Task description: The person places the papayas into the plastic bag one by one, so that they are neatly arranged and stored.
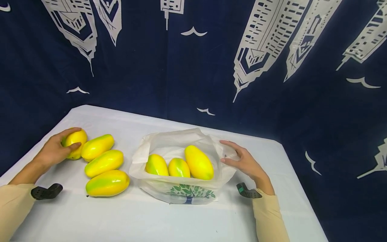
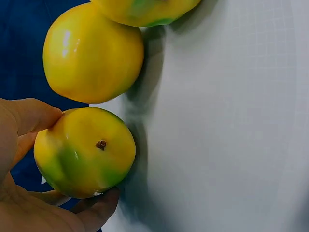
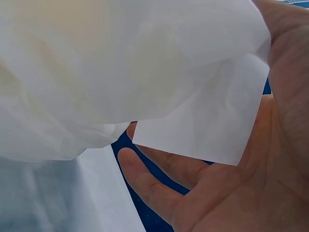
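Observation:
On the far left of the table, my left hand point(image 1: 55, 149) grips a yellow-green papaya point(image 1: 75, 143), thumb on one side and fingers on the other. In the left wrist view its stem end point(image 2: 101, 144) faces the camera. Across the table, my right hand point(image 1: 246, 161) touches the right side of a white paper bag point(image 1: 154, 183), fingers spread. A loose flap point(image 3: 207, 111) of the bag lies between thumb and fingers in the right wrist view. The bag's mouth gapes, showing three papayas inside, including a larger one point(image 1: 198, 163).
Three more papayas lie in a column between left hand and bag: the back one point(image 1: 98, 147), the middle one point(image 1: 104, 163) and the front one point(image 1: 108, 183). Everything stands on a white-covered table point(image 1: 127, 218). Behind hangs a dark blue curtain point(image 1: 145, 77) with white buildings.

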Demonstrator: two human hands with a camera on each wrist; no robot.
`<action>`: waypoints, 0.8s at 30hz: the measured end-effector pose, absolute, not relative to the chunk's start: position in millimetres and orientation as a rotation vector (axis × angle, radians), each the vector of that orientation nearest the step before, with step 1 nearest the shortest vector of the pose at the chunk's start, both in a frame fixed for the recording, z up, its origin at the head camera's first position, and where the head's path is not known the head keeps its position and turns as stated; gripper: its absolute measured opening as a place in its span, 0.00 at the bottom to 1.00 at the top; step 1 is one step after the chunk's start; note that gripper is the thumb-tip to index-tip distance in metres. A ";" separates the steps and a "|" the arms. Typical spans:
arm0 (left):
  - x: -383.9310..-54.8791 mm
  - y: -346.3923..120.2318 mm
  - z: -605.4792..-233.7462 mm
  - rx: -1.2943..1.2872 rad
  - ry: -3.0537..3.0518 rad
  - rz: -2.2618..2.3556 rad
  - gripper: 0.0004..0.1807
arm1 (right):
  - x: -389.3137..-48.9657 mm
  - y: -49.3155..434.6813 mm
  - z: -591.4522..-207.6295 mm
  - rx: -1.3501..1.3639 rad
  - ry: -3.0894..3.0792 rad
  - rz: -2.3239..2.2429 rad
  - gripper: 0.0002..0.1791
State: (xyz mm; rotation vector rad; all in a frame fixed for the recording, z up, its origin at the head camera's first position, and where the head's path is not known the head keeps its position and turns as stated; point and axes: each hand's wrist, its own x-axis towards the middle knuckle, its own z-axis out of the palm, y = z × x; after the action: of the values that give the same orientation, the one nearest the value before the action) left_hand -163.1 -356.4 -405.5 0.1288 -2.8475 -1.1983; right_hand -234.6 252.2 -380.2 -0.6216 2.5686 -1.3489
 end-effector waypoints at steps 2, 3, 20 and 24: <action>-163.2 -356.8 -402.7 0.119 -2.845 -1.195 0.33 | -234.6 253.0 -379.0 -0.625 2.568 -1.354 0.38; -163.0 -356.8 -400.9 0.119 -2.846 -1.190 0.33 | -234.7 253.4 -378.4 -0.630 2.566 -1.355 0.38; -158.3 -334.7 -352.3 0.085 -2.732 -1.049 0.33 | -231.5 253.4 -379.0 -0.607 2.594 -1.333 0.38; -157.6 -315.3 -336.1 0.030 -2.706 -1.100 0.33 | -232.4 252.9 -377.9 -0.615 2.592 -1.325 0.38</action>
State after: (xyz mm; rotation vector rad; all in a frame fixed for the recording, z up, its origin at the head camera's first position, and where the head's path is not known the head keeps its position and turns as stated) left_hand -157.6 -315.3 -336.1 0.0302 -2.7058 -1.0999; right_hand -232.4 252.9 -377.9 -0.6146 2.5917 -1.3253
